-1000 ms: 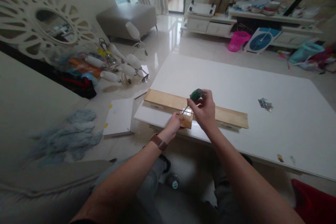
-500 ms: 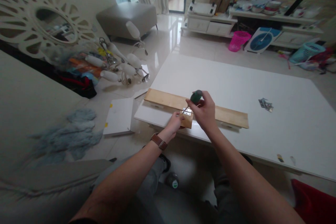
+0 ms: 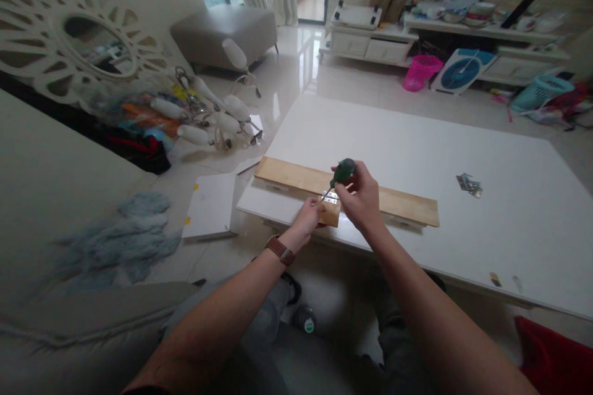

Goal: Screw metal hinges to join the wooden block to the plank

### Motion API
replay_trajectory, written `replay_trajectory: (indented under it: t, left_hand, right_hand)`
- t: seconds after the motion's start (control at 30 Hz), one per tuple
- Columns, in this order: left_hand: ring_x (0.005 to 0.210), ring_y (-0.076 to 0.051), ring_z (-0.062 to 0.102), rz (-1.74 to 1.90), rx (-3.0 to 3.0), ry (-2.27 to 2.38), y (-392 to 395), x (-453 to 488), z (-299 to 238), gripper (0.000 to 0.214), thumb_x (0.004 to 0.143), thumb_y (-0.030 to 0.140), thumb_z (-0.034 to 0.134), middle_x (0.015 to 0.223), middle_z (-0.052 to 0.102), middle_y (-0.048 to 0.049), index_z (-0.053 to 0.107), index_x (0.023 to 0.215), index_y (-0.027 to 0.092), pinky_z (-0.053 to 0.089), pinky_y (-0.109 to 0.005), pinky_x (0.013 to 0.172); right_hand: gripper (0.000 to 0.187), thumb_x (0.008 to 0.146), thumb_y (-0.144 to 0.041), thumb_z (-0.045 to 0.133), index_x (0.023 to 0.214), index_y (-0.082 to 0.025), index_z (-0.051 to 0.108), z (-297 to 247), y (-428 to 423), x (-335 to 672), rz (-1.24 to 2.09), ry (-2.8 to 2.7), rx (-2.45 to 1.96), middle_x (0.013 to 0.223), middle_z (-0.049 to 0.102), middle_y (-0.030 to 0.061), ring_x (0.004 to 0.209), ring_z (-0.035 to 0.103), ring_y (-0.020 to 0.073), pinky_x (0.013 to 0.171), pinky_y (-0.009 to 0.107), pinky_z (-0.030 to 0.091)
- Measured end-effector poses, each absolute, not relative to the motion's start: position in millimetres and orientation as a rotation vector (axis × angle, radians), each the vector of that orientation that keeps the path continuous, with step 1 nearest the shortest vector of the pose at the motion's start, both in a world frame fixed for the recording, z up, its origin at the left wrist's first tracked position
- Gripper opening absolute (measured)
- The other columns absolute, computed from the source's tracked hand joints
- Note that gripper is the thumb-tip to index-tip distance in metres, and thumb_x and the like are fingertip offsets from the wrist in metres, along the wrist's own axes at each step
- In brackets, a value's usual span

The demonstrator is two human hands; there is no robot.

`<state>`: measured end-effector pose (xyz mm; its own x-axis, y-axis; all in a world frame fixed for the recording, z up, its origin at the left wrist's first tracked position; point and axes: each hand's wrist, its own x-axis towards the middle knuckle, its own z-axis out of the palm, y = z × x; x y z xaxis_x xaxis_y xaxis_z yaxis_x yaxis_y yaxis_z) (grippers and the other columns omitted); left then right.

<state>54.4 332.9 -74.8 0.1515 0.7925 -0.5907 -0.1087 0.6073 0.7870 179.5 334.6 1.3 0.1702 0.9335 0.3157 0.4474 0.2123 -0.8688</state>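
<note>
A long wooden board (image 3: 407,205) lies across the near left part of the white table (image 3: 417,148). A small metal hinge (image 3: 330,197) sits on the board beside a short wooden block (image 3: 331,216). My right hand (image 3: 361,197) is closed round a green-handled screwdriver (image 3: 343,170), whose tip points down at the hinge. My left hand (image 3: 308,217), with a brown watch strap at the wrist, pinches the block and hinge at the board's near edge.
A small heap of metal hinges (image 3: 467,184) lies on the table to the right. On the floor at left are a white panel (image 3: 210,207), a chandelier with white shades (image 3: 213,114) and a blue-grey rag (image 3: 125,234). A red cushion (image 3: 551,355) is at bottom right.
The screwdriver handle has twisted slightly in my right hand, whose fingers shifted on it. My left hand and the board have stayed put.
</note>
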Motion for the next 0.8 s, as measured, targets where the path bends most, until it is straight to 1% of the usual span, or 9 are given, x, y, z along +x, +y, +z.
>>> replay_trajectory:
  t: [0.17,0.3,0.43,0.57,0.67,0.8]
  left_hand:
    - [0.086,-0.021,0.066,0.711,0.673,1.274,332.9,55.2,-73.1,0.017,0.087,0.018,0.056,0.097,0.067,-0.0075,0.05,0.103,0.022,0.052,-0.027,0.066]
    - [0.084,-0.02,0.066,0.72,0.67,1.271,332.6,55.1,-73.2,0.016,0.088,0.018,0.056,0.095,0.066,-0.0067,0.05,0.103,0.022,0.052,-0.027,0.065]
    - [0.082,-0.02,0.065,0.726,0.666,1.257,333.4,54.7,-75.7,0.017,0.087,0.019,0.057,0.094,0.066,-0.0064,0.05,0.102,0.022,0.051,-0.027,0.065]
    - [0.085,-0.021,0.065,0.713,0.673,1.285,335.1,54.8,-80.3,0.02,0.085,0.022,0.061,0.098,0.067,-0.0077,0.052,0.103,0.022,0.052,-0.03,0.068]
    - [0.085,-0.022,0.065,0.706,0.659,1.291,335.4,54.8,-81.5,0.024,0.083,0.023,0.063,0.099,0.067,-0.0079,0.052,0.104,0.022,0.053,-0.031,0.069]
    - [0.083,-0.02,0.065,0.726,0.668,1.256,333.9,54.5,-78.4,0.021,0.085,0.021,0.06,0.095,0.066,-0.0063,0.051,0.104,0.022,0.051,-0.027,0.066]
  right_hand:
    - [0.032,0.074,-0.019,0.057,0.105,-0.024,0.062,-0.4,334.9,179.7,0.581,-1.439,-1.385,0.099,0.078,0.0019,0.07,0.068,0.0151,0.057,0.027,0.05]
    - [0.033,0.073,-0.018,0.057,0.105,-0.024,0.061,-1.6,335.8,179.4,0.579,-1.43,-1.38,0.098,0.077,0.0016,0.067,0.066,0.0141,0.054,0.027,0.048]
    - [0.031,0.075,-0.024,0.065,0.106,-0.024,0.061,-4.1,338.0,179.2,0.581,-1.403,-1.368,0.097,0.072,0.0005,0.065,0.065,0.0133,0.051,0.026,0.046]
    - [0.026,0.08,-0.032,0.072,0.104,-0.023,0.065,-6.9,340.5,180.4,0.497,-1.413,-1.384,0.094,0.066,0.0007,0.066,0.06,0.0129,0.057,0.029,0.048]
    - [0.026,0.082,-0.036,0.074,0.104,-0.024,0.065,-6.7,340.3,180.8,0.535,-1.404,-1.388,0.094,0.068,0.0013,0.066,0.059,0.0131,0.058,0.029,0.048]
    - [0.03,0.08,-0.028,0.069,0.109,-0.024,0.061,-4.8,338.6,179.4,0.649,-1.398,-1.373,0.104,0.075,0.0032,0.066,0.067,0.014,0.054,0.028,0.047]
